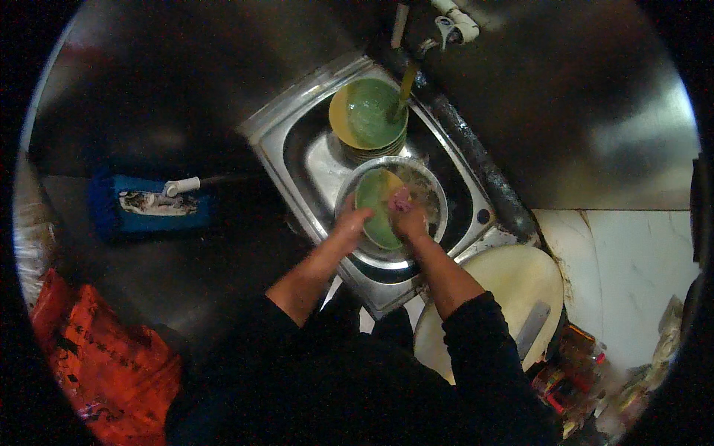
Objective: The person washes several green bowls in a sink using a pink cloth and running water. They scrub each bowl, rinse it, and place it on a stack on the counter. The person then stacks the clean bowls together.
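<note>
My left hand [352,223] grips the rim of a green and yellow bowl [379,214], tilted over a round metal basin [385,259]. In my right hand [411,220] is a pink cloth or scrubber [400,199], pressed against the bowl's right side. The basin rests inside a stainless steel sink [321,161] and seems to hold murky water. Just beyond it stands a stack of green and yellow bowls [368,114], the top one containing water. A yellowish hose or tube [409,83] reaches down into that top bowl.
Right of the sink lies a round cream cutting board [502,284] with a cleaver-like blade [532,331] on it. A blue-bristled brush head with a white joint [181,187] is to the left. An orange-red bag [111,357] lies lower left. White pipe fittings [454,25] project above the sink.
</note>
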Demonstrator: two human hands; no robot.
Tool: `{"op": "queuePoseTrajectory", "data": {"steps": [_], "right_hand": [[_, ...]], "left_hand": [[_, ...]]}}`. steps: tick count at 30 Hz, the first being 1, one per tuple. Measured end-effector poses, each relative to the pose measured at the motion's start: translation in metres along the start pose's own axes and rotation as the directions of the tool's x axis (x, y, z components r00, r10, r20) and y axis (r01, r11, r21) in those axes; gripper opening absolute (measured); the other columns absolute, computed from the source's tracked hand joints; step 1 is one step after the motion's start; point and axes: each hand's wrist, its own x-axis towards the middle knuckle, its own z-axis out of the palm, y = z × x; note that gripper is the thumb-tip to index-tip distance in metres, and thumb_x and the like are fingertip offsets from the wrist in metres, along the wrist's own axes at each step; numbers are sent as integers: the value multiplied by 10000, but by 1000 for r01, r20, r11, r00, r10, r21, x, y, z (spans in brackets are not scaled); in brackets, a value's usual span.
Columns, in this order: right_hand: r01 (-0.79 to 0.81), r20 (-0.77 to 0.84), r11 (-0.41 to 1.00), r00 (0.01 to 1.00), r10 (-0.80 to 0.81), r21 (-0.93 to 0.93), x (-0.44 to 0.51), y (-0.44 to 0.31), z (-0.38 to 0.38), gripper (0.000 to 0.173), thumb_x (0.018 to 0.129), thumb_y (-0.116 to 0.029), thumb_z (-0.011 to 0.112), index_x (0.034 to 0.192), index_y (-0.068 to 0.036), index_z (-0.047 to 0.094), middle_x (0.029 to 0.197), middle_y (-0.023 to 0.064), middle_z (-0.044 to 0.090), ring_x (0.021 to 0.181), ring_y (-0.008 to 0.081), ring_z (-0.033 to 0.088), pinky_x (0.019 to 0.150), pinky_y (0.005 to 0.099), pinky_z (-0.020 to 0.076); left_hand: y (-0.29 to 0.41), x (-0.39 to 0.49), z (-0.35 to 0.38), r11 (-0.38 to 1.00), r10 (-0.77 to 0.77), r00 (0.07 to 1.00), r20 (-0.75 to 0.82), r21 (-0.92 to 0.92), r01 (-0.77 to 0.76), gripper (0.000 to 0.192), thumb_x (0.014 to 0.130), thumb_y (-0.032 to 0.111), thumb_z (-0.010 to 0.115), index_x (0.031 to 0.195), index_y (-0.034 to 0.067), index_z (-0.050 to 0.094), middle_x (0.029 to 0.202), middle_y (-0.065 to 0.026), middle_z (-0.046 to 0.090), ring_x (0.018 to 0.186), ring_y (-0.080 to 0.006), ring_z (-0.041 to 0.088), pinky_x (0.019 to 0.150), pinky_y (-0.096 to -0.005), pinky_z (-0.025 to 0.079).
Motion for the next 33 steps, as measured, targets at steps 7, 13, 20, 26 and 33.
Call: {"op": "queuePoseTrajectory", "data": {"steps": [7,13,20,26,33], "right_hand": [[145,-95,988,984,-150,-62,-4,-18,-25,311,842,-93,577,1138,0,589,1020,178,701,916,329,682,844,414,505],[351,177,810,936,-303,-470,-7,-17,-30,242,791,-163,652,1004,-49,667,1225,221,582,1168,358,545,982,446,429],[434,30,698,860,-510,-570,-11,-11,-11,374,862,-254,618,1168,-42,656,1222,212,580,1178,409,500,997,462,417],[-162,474,932,881,-12,325,3,-16,24,420,907,-140,529,1326,-137,550,1280,222,545,1102,424,563,968,455,449],[407,129,765,908,-399,-499,38,28,17,501,883,-92,506,1382,-100,461,1414,224,423,1270,413,444,1045,439,383]], "left_hand": [[-2,-15,6,995,-81,983,163,66,71,649,789,27,586,1399,78,373,1084,-69,604,935,-209,620,690,-349,549],[-31,-15,15,983,-37,998,44,-179,44,656,733,-16,552,1338,137,348,1086,-102,555,854,-259,629,580,-378,559],[-38,12,-9,988,-9,986,167,-150,35,480,912,169,548,1365,114,399,1115,-104,605,958,-262,646,671,-402,584],[-53,34,-9,946,-153,962,224,-250,209,480,965,309,542,1353,53,423,1191,-119,602,1024,-277,632,794,-432,552],[-92,31,-18,552,520,844,132,702,-450,523,866,-3,418,1389,0,404,1313,-222,531,1293,-388,442,1106,-453,328]]}}
